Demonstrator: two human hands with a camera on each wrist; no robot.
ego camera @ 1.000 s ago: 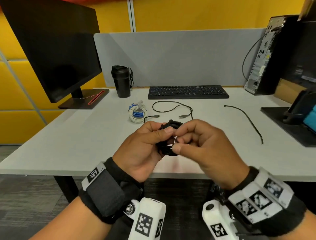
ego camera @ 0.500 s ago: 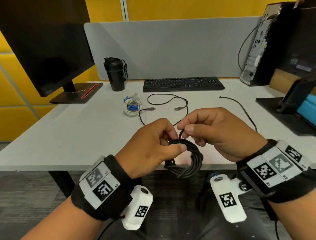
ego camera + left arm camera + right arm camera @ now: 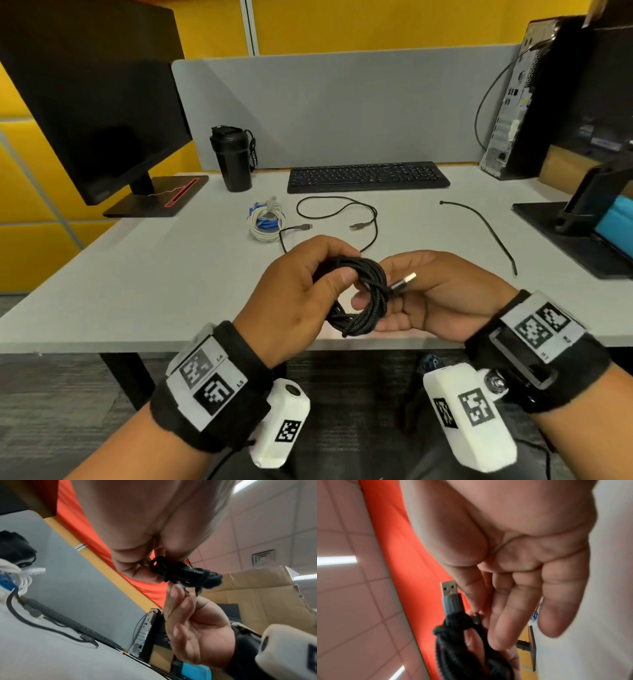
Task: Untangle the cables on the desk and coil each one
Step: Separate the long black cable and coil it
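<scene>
A black braided cable coil hangs in the air in front of the desk's near edge. My left hand pinches its top between thumb and fingers, as the left wrist view shows for the coil. My right hand lies palm up under and beside the coil, its fingers straight and touching the strands. The coil's silver USB plug sticks out to the right over my right palm, plain in the right wrist view. On the desk lie a loose thin black cable and a coiled white and blue cable.
Another black cable lies stretched at the right. A keyboard, black bottle, monitor and PC tower stand along the back. A dark stand with a blue item is at the right edge.
My right hand has let go of the cable end and turned palm up under the coil. The plug now sticks out to the right. My left hand keeps its grip.
</scene>
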